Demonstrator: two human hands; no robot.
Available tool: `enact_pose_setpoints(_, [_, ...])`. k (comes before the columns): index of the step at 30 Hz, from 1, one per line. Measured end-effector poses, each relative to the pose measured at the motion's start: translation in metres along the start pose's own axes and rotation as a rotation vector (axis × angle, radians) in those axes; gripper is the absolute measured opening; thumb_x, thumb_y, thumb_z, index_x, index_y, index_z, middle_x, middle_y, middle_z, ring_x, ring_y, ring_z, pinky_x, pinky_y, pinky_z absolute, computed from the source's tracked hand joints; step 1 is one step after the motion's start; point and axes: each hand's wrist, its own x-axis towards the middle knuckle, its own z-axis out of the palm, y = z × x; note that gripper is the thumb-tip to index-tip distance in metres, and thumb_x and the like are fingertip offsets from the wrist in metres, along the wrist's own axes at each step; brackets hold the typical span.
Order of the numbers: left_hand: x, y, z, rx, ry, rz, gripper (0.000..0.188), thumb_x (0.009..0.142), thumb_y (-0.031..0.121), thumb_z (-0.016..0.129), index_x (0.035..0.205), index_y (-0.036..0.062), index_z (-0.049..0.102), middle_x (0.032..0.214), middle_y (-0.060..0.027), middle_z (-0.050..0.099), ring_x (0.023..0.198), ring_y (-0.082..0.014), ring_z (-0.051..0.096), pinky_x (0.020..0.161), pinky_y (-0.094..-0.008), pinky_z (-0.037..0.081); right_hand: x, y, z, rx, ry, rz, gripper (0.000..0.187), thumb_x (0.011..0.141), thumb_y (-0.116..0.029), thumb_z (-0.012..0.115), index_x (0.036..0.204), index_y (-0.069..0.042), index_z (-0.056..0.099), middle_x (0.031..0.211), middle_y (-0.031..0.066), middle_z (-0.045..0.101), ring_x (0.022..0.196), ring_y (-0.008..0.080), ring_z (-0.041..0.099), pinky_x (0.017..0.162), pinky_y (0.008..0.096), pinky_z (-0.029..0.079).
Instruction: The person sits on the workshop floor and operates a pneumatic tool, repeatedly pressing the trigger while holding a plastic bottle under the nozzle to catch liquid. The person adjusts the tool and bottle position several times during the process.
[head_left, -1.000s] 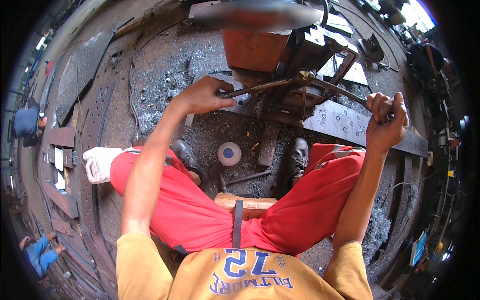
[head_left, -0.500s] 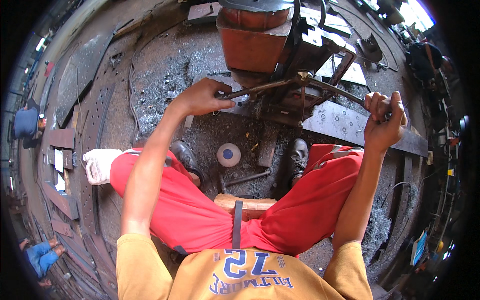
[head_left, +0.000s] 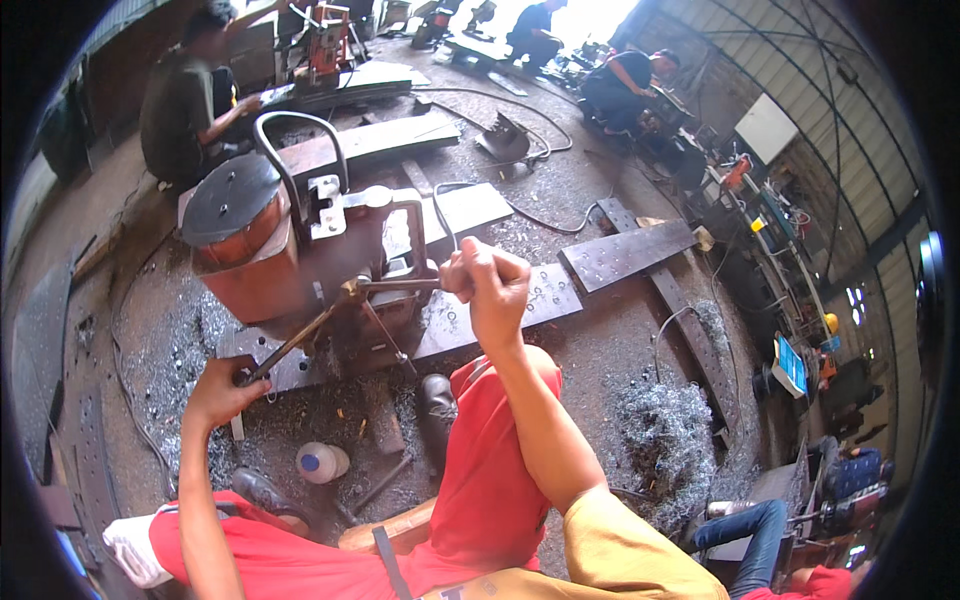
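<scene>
A drilling machine with a red motor housing [head_left: 245, 280] and a dark round cap stands in front of me on a flat steel plate [head_left: 545, 300]. Metal bars of its feed handle [head_left: 305, 335] spread from a central hub. My left hand [head_left: 220, 390] is closed around the lower left bar end. On the right, my right hand [head_left: 490, 290] grips the opposite bar near its end, fingers curled and thumb up. Blurring hides the drill's cutting end. A white bottle with a blue cap [head_left: 322, 463] stands on the floor between my feet.
Metal shavings [head_left: 660, 440] lie heaped at the right and scattered around the machine. A drilled steel bar [head_left: 630, 252] rests beyond the plate. A cable [head_left: 560, 225] loops across the floor. One person [head_left: 185, 110] crouches at the far left; others work farther back.
The view has swung up and to the right, bringing co-workers and the far wall into sight. Both hands still hold the handle bars.
</scene>
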Motion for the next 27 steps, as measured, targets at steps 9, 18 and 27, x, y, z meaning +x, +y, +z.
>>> enact_pose_setpoints(9, [-0.002, 0.000, 0.000, -0.086, 0.046, -0.031, 0.036, 0.083, 0.037, 0.074, 0.092, 0.0014, 0.073, 0.060, -0.0115, 0.061, 0.059, -0.0204, 0.061, 0.061, -0.0383, 0.047, -0.002, -0.016, 0.004, -0.181, -0.011, 0.044, 0.037, 0.103, -0.024, 0.057, 0.079, 0.002, 0.068, 0.063, -0.0014, 0.058, 0.057, 0.0061, 0.049, 0.053, 0.0259, 0.038])
enact_pose_setpoints(18, [-0.030, 0.023, -0.023, 0.224, 0.063, -0.096, 0.043, 0.089, 0.042, 0.070, 0.102, 0.0010, 0.071, 0.080, -0.0213, 0.071, 0.078, -0.0374, 0.070, 0.074, -0.0435, 0.053, -0.006, -0.009, -0.016, -0.479, 0.012, 0.166, 0.029, 0.096, -0.004, 0.044, 0.114, -0.003, 0.066, 0.084, 0.0076, 0.073, 0.066, 0.0105, 0.060, 0.062, 0.0272, 0.048])
enact_pose_setpoints(27, [-0.047, 0.060, -0.040, -0.214, 0.502, 0.074, 0.013, 0.093, 0.011, 0.069, 0.103, 0.0022, 0.071, 0.077, -0.0053, 0.072, 0.071, -0.0047, 0.063, 0.064, -0.0253, 0.050, -0.026, 0.023, -0.063, -0.411, 0.195, 0.416, 0.033, 0.095, -0.009, 0.036, 0.106, -0.005, 0.067, 0.072, 0.0100, 0.067, 0.053, 0.0107, 0.058, 0.049, 0.0270, 0.051])
